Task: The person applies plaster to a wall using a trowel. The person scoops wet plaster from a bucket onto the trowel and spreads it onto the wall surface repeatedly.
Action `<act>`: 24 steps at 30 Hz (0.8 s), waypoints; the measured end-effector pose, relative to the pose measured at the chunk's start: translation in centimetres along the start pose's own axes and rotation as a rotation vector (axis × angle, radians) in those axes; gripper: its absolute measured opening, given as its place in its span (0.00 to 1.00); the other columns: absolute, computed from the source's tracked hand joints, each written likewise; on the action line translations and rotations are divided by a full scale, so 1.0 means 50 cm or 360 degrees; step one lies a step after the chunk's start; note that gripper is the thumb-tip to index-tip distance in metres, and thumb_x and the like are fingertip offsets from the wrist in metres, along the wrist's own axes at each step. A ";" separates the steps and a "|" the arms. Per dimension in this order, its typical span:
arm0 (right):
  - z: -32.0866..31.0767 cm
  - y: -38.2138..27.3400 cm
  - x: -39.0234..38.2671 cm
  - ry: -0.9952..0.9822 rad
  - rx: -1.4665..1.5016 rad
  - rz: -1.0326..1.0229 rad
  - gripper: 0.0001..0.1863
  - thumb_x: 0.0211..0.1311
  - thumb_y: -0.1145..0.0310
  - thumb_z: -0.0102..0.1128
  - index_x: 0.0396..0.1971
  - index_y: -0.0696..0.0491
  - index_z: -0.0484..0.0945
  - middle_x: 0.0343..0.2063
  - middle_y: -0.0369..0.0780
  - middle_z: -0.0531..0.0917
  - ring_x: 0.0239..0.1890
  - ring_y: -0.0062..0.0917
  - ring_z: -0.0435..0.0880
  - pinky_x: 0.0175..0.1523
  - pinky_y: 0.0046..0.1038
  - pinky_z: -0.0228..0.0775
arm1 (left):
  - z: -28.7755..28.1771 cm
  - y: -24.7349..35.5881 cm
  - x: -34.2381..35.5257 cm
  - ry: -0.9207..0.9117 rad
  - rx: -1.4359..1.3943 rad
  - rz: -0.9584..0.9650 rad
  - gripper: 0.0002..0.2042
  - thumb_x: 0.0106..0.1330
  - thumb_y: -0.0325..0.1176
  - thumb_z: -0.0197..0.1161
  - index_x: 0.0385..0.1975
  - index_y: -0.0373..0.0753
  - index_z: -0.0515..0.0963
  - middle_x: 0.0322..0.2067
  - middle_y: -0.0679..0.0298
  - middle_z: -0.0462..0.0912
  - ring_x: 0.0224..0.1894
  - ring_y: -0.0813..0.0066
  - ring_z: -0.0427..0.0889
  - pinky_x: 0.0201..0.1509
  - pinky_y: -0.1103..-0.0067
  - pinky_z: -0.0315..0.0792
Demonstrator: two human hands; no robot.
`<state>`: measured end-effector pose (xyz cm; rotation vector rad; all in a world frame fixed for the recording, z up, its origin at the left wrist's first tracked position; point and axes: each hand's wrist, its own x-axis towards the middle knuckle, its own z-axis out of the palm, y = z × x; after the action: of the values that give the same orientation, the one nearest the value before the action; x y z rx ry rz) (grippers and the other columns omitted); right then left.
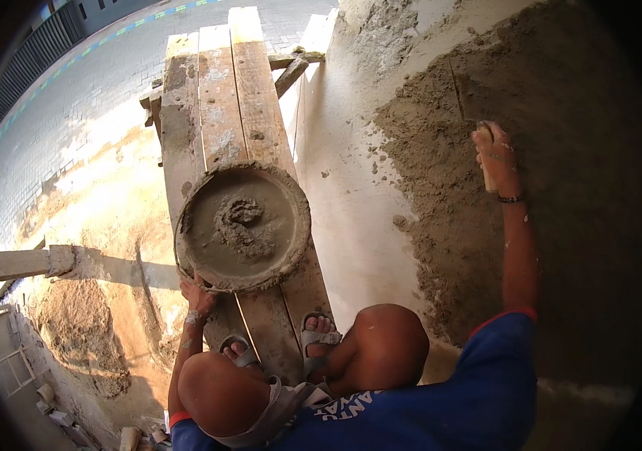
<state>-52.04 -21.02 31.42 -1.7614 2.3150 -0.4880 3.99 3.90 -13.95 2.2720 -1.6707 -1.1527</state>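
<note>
My right hand (496, 158) grips a trowel by its light handle (488, 180); its thin blade reaches up against the rough grey mortar (426, 128) on the wall at right. My left hand (197, 297) has its fingers on the lower-left rim of a round, mortar-crusted basin (291, 203), which holds wet grey mix (242, 225) with a lumpy mound in the middle. The basin rests on wooden planks (257, 98) beneath me, where my sandalled feet (319, 334) stand below it.
A cross-timber (291, 59) runs under the far planks. A wooden beam (5, 263) juts in from the left. Below lie paving (50, 128), a sand heap (80, 331) and rubble (58, 417). A pale, partly plastered wall (358, 195) borders the planks on the right.
</note>
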 end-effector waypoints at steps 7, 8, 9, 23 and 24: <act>0.370 0.076 -0.037 -0.0739 0.0108 0.0250 0.24 0.63 0.64 0.59 0.58 0.54 0.68 0.36 0.42 0.79 0.23 0.28 0.79 0.33 0.35 0.76 | -0.016 0.014 -0.016 0.0085 -0.0133 -0.0013 0.46 0.51 0.40 0.65 0.72 0.46 0.50 0.66 0.27 0.40 0.67 0.30 0.45 0.69 0.50 0.43; 0.429 0.089 -0.012 -0.0775 -0.0012 0.0405 0.24 0.62 0.64 0.59 0.57 0.53 0.69 0.36 0.42 0.80 0.24 0.29 0.79 0.33 0.35 0.75 | -0.013 0.012 -0.013 0.0089 -0.0114 -0.0028 0.45 0.50 0.39 0.65 0.72 0.46 0.51 0.66 0.27 0.40 0.67 0.31 0.46 0.69 0.50 0.43; 0.485 0.102 0.012 -0.0817 -0.0136 0.0547 0.24 0.61 0.64 0.60 0.56 0.52 0.69 0.36 0.42 0.80 0.24 0.30 0.79 0.34 0.35 0.75 | -0.009 0.007 -0.010 0.0073 -0.0109 -0.0048 0.45 0.50 0.38 0.65 0.72 0.46 0.51 0.66 0.27 0.40 0.67 0.31 0.46 0.69 0.50 0.43; 0.341 0.101 0.172 -0.0551 -0.0463 0.0709 0.30 0.67 0.54 0.55 0.63 0.55 0.61 0.50 0.45 0.77 0.46 0.32 0.81 0.46 0.38 0.78 | -0.002 -0.004 0.010 -0.0031 -0.0020 -0.0118 0.47 0.49 0.41 0.71 0.71 0.46 0.53 0.69 0.33 0.32 0.68 0.29 0.45 0.70 0.50 0.47; 0.321 0.096 0.169 -0.0449 -0.0346 0.0676 0.31 0.67 0.54 0.55 0.64 0.54 0.59 0.50 0.45 0.77 0.46 0.33 0.81 0.46 0.39 0.78 | -0.002 -0.003 0.009 -0.0011 -0.0044 -0.0074 0.46 0.50 0.41 0.71 0.71 0.47 0.53 0.70 0.35 0.31 0.68 0.29 0.45 0.69 0.50 0.48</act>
<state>-53.12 -30.30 15.16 -1.2519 2.4991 0.0809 4.23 3.52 -14.18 2.3046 -1.6019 -1.1866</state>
